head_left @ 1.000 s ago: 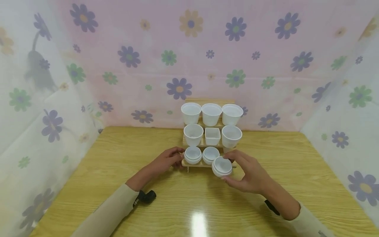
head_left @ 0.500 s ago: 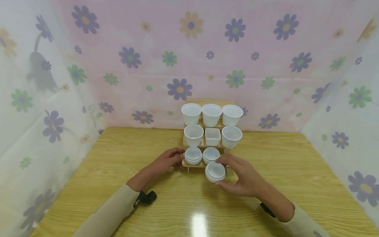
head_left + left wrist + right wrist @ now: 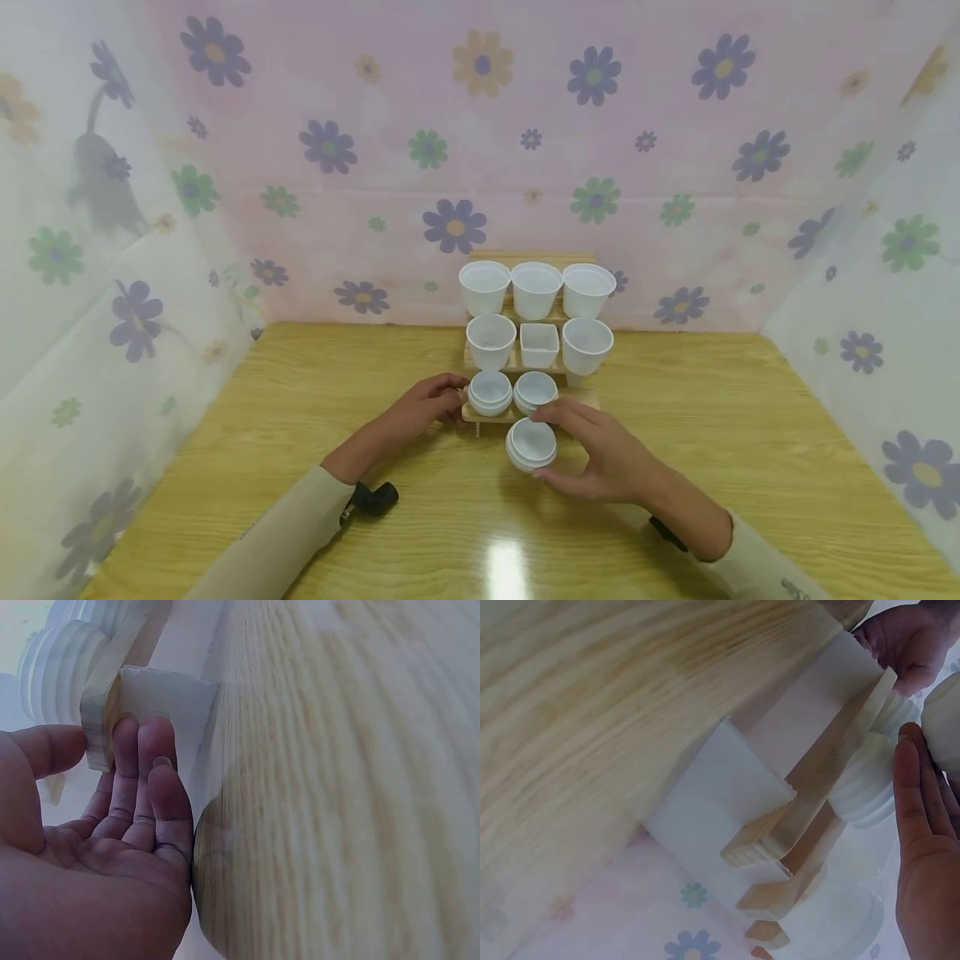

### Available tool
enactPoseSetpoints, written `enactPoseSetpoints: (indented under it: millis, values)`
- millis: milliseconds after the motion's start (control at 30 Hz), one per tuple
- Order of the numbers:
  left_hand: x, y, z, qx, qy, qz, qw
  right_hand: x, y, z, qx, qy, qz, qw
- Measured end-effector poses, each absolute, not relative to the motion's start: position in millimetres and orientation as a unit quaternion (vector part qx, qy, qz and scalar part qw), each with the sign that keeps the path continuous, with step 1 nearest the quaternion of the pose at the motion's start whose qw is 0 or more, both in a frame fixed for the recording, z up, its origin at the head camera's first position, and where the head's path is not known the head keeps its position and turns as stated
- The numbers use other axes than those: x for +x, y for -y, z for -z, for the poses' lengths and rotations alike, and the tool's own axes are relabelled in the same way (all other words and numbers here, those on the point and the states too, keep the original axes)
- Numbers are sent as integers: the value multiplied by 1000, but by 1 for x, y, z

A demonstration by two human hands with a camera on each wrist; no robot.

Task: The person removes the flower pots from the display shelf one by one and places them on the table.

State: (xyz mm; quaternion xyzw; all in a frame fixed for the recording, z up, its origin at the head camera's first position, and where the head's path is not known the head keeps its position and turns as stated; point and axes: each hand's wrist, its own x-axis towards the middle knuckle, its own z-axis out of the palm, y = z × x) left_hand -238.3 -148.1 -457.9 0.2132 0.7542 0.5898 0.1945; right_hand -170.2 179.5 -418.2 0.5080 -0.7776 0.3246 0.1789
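Note:
My right hand holds a small round white pot between thumb and fingers, in front of the tiered wooden stand. In the right wrist view the same pot shows at the edge, past the fingers. My left hand grips the left end of the stand's lowest shelf. The left wrist view shows the thumb on one side of the shelf board and the fingers on the other, beside a white support. Two similar round pots, a left one and a middle one, sit on that shelf.
The middle shelf carries two round cups and a square white cup between them. Three larger white cups, the middle one among them, fill the top shelf. The wooden table meets a flowered cloth backdrop behind the stand.
My right hand has drawn the round pot left and toward me, from the lowest shelf's right end to in front of its middle. The left hand has stayed on the shelf.

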Motion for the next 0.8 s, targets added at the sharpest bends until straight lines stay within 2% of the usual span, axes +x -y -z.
enactPoseSetpoints:
  millis: [800]
  values:
    - [-239, 147, 457, 220, -757, -587, 187, -172, -156, 422, 515, 798, -288, 126]
